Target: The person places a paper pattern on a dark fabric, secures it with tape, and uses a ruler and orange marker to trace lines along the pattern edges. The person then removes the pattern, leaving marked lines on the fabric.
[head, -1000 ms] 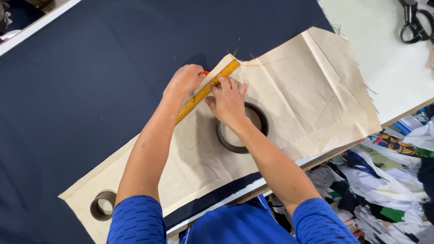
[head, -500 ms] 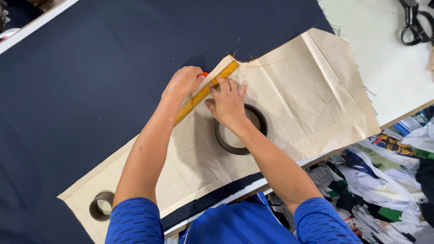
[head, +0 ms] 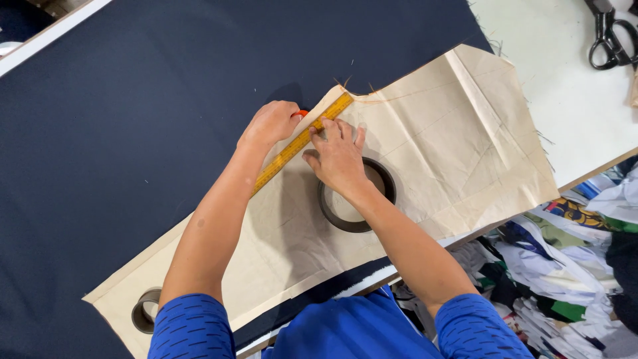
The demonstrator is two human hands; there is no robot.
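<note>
Ruler (head: 300,142): a yellow wooden strip is laid at a slant along the upper edge of the paper pattern, running from lower left to upper right.
Paper pattern (head: 452,159): a creased beige sheet is spread over the dark navy fabric (head: 133,133) that covers most of the desk (head: 565,100).
Right hand (head: 337,159): it is pressed flat on the ruler and pattern, its fingers (head: 330,131) spread wide, nothing gripped.
Left hand (head: 269,124): it is closed around a small orange marker (head: 302,114) at the ruler's upper side, on the fabric.
Tape rolls: 1 dark ring (head: 382,193) is seen just under the right wrist on the pattern; another roll (head: 143,312) is seen at the pattern's lower left corner.
Scissors (head: 608,36): black handles are seen at the top right of the desk, well apart from both hands.
Scraps (head: 565,266): mixed cloth pieces are piled below the desk edge at the right.
</note>
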